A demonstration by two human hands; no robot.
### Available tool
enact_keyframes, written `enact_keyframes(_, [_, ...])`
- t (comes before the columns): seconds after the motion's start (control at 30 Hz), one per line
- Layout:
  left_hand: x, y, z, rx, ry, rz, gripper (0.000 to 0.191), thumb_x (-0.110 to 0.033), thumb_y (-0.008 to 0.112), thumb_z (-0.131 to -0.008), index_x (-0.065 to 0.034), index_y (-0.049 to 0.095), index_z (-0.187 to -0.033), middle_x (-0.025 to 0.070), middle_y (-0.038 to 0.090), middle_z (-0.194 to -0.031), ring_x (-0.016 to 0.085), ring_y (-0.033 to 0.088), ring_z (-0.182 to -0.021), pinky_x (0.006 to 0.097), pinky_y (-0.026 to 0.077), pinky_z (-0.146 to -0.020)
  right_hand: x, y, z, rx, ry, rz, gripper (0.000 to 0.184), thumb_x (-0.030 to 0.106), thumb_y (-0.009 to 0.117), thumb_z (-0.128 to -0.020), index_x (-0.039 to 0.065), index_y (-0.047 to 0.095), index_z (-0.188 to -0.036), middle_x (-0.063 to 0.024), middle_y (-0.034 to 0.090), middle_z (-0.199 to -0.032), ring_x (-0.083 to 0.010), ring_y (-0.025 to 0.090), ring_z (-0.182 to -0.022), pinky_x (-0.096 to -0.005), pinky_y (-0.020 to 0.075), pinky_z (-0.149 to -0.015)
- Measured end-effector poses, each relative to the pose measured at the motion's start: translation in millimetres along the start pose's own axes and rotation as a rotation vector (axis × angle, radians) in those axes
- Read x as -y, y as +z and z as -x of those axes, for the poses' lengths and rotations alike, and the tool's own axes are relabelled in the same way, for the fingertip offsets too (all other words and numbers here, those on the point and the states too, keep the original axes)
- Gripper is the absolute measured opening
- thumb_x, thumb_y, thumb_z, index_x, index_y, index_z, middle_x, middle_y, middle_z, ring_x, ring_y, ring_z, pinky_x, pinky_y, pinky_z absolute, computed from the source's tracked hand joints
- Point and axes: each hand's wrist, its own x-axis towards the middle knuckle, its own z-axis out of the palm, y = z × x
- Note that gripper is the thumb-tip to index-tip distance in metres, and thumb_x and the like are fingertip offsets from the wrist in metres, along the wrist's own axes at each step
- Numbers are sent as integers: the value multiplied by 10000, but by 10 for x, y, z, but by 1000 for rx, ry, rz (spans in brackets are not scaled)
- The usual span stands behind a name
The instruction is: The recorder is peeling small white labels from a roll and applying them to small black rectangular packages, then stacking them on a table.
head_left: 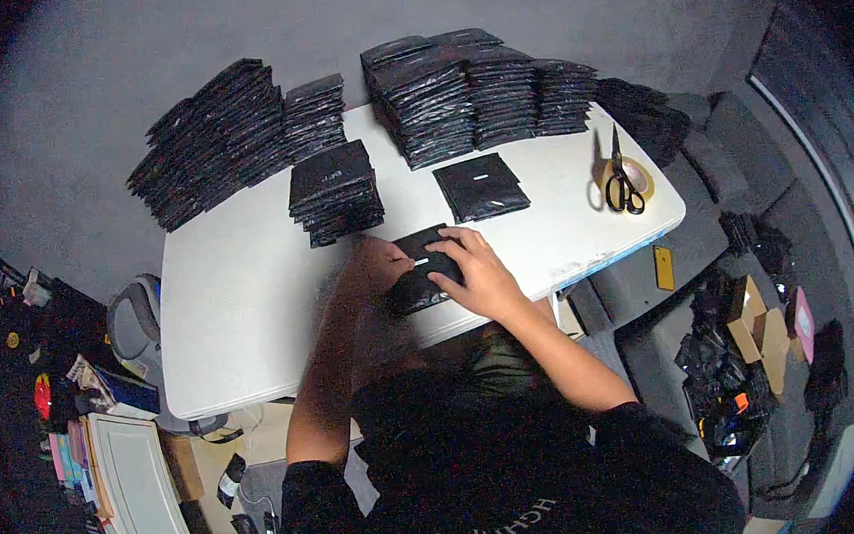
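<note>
A flat black plastic packet (417, 290) with a small white label lies at the near edge of the white table (235, 320). My left hand (381, 263) has its fingertips at the label; whether it grips anything is unclear. Spread over the packet's right side, my right hand (476, 271) touches it with fingers apart. Just beyond are a short stack of black packets (334, 184) on the left and a lower pile of labelled packets (482, 187) on the right.
Tall stacks of black packets (221, 140) line the far left, with more stacks (429, 101) at the far middle and right. Black-handled scissors (623, 184) lie over a tape roll (644, 178). A grey sofa (651, 347) holds a yellow phone (664, 268) and an open cardboard box (747, 321).
</note>
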Motion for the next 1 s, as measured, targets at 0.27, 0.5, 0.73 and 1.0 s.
enact_keyframes(0.27, [95,28,-107,-34,106,-137,300,-348,824,-811,-48,815,-835,148,758,-753,241,738,-685,396,599,-716,6,-6,28,-9,-39,28,304,194,790,-899,136,732,-1191,-166,565,-1385,-384,529,-1322,-470,458,-1112])
enact_keyframes(0.5, [120,51,-41,-62,18,-90,271,-325,834,-817,-56,808,-813,141,750,-742,236,726,-677,393,586,-685,51,-4,29,-9,-60,51,219,203,790,-901,129,777,-1107,-170,576,-1379,-385,536,-1311,-463,460,-1109])
enact_keyframes(0.73, [-262,407,535,-644,300,-143,128,-165,789,-890,-57,761,-953,136,705,-867,260,696,-777,414,558,-713,42,-19,39,-1,-57,57,219,227,775,-912,126,765,-1106,-162,575,-1351,-369,531,-1309,-475,456,-1105])
enact_keyframes(1.0, [-371,392,746,-753,246,23,98,-133,774,-926,-38,755,-937,141,695,-885,250,686,-797,402,553,-729,1,-91,31,-232,-34,-259,120,175,796,-916,71,737,-929,-125,663,-1140,-179,622,-835,-331,523,-738])
